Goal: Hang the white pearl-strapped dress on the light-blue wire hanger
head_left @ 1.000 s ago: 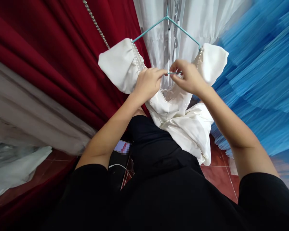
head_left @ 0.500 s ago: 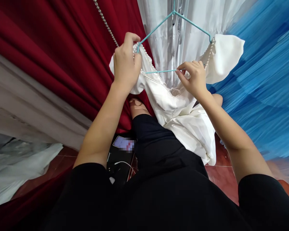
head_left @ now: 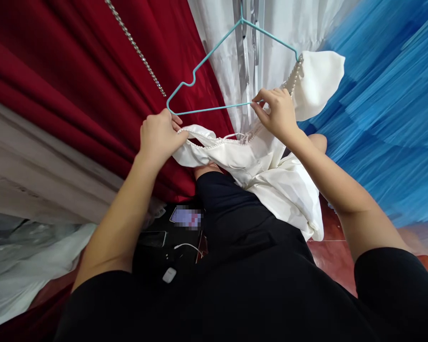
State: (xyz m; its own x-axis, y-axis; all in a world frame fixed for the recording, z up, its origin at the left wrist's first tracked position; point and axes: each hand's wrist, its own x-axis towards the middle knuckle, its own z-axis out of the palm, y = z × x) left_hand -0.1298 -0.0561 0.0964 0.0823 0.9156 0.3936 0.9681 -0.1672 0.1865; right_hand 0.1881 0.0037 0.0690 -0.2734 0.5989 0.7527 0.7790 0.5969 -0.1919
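A pale turquoise hanger [head_left: 214,108] hangs in front of me, its left end bare. A white dress [head_left: 288,185] with pearl-beaded edging droops from the hanger's right end by one shoulder, its skirt bunched over my lap. My left hand [head_left: 160,137] is closed on the dress's other shoulder, just below the hanger's left tip; its fingers lie close to the wire. With thumb and fingertips my right hand [head_left: 276,111] pinches the hanger's bottom bar near its right side. Part of the beaded strap is behind that hand.
Red fabric [head_left: 128,109] hangs at the left with a glittering chain [head_left: 135,47] before it. Blue tulle [head_left: 388,137] fills the right. White cloth [head_left: 217,28] hangs behind. Beside my leg, a black surface holds a phone [head_left: 185,217], a white cable [head_left: 187,245] and a small white case [head_left: 169,275].
My left hand has moved down and left, bringing the dress's left shoulder off the hanger's end. The hanger has tilted and shifted left. My right hand still pinches its bar.
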